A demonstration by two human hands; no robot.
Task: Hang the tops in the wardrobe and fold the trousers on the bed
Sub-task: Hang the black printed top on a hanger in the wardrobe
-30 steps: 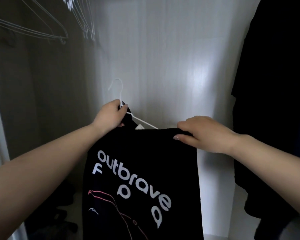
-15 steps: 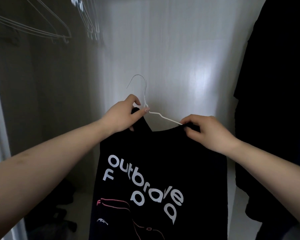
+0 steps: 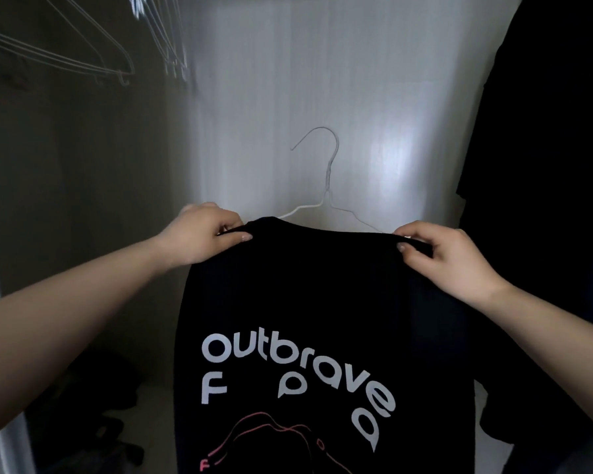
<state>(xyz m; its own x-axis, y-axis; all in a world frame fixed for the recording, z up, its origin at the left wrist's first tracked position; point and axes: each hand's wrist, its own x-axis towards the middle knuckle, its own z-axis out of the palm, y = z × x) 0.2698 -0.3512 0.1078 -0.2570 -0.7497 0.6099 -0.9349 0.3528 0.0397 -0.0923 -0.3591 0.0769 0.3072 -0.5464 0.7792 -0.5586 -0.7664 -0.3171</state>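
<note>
Legible print on the black top (image 3: 322,302)

One word reads clearly: "outbrave", in pale lowercase letters arching across the fabric and curving downward at its right end. Beneath it stand separate pale characters: a capital "F" at left, then rounded shapes resembling "p" or "o", whose exact reading cannot be settled. A small pink "F" sits at the lower edge beside pink line artwork. No other text is readable.
</note>
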